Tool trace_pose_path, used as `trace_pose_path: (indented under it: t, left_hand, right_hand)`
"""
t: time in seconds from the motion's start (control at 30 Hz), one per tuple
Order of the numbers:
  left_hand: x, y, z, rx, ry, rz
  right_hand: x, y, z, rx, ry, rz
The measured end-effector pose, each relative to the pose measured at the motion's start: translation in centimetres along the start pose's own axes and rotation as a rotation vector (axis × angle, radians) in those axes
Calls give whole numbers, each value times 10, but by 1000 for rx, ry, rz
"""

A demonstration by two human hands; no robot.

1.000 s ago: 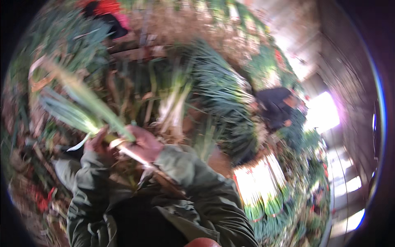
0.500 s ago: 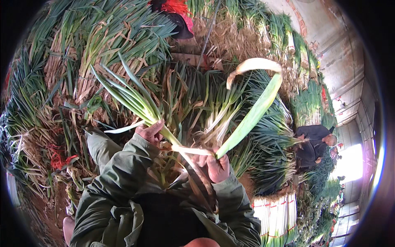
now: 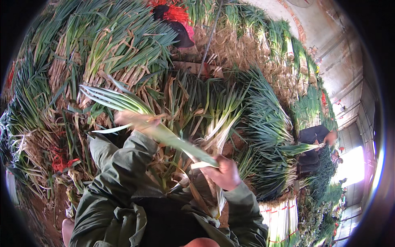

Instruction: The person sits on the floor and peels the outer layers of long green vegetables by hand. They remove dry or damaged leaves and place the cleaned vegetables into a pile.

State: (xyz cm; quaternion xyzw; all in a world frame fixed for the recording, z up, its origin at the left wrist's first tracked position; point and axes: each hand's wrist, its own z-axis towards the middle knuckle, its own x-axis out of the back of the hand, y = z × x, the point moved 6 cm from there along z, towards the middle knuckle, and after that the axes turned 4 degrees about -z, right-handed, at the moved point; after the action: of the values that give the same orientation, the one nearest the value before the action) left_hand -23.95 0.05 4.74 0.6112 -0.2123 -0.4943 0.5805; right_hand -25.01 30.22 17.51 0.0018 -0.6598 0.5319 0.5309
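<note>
My left hand (image 3: 144, 125) is closed round the upper stalk of a long green onion (image 3: 127, 102). The onion's green leaves fan out to the upper left, and its pale root end (image 3: 220, 201) hangs down in front of my jacket. My right hand (image 3: 225, 173) grips a stripped outer leaf (image 3: 181, 144), which is blurred by motion. That leaf sweeps across the stalk and partly hides my left hand. Just beyond my hands, loose green onions (image 3: 220, 119) lean with their white stalks toward me.
Heaped green onions (image 3: 107, 45) rise at the left and far side. Bundles with red ties (image 3: 279, 218) stand at the right. A person in dark clothes (image 3: 310, 142) works at the right, holding green onions. Red strands (image 3: 59, 158) lie at the left, and a dark-and-pink item (image 3: 181, 35) lies at the far side.
The wide leaf in my right hand, standing up to the right before, has swung left across the onion. My right hand has moved slightly right and down. The person at the right now holds green onions.
</note>
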Motion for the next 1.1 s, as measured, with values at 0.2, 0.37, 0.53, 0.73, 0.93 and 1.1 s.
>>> trace_pose_path:
  t: [0.2,0.37,0.53,0.73,0.93,1.1]
  left_hand:
    - [-35,-10,-32,456,117,-376]
    - [-25,3,-35,481,162,-245]
    - [-24,-1,-37,497,146,-218]
    - [-25,-7,-28,410,207,-405]
    - [-11,-7,-21,313,205,-485]
    - [-7,-1,-23,295,280,-446]
  right_hand:
    - [-58,-38,50,355,178,-643]
    - [-69,-55,47,514,304,-654]
    - [-74,-48,38,569,239,-742]
    - [-66,-35,24,627,153,-625]
    - [-64,-29,-3,684,-41,-424]
    - [-49,-24,-22,676,17,-273]
